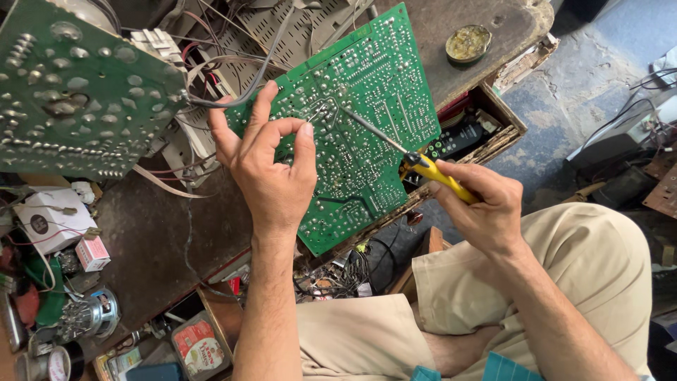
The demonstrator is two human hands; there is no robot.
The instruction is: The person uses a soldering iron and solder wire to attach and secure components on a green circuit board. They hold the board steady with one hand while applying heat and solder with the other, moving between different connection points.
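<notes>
A large green circuit board (374, 92) lies solder side up, tilted across the workbench. My left hand (271, 173) rests on its left part, thumb and forefinger pinched on a thin solder wire (319, 113) held against the board. My right hand (486, 204) grips the yellow handle of a soldering iron (441, 175). Its long metal tip (370, 130) reaches up-left and touches the board close to my left fingertips.
A second green circuit board (74, 88) stands at the upper left, joined by grey cables (257, 74). A round tin of flux (468, 42) sits on the bench's far right. An open drawer (504, 116) holds a remote control. Small boxes and clutter crowd the left edge.
</notes>
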